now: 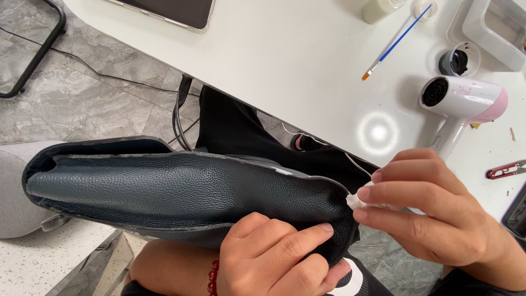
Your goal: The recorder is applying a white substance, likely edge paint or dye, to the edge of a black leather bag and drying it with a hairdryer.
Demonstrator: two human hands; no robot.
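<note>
A dark blue-black leather bag (164,189) lies sideways across my lap, its worn pale edge facing up. My left hand (276,252) grips the bag's right end from below, fingers curled over the leather, a red bead bracelet (212,277) at the wrist. My right hand (433,211) pinches a small white pad (359,200) between thumb and fingers and presses it against the bag's right corner edge.
A white table (285,60) stands ahead with a white-and-pink hair dryer (463,101), a blue-handled paintbrush (395,44), a small black jar (453,61), red snips (505,170), a clear tray (496,30) and a tablet (170,11). Grey tiled floor with cables lies to the left.
</note>
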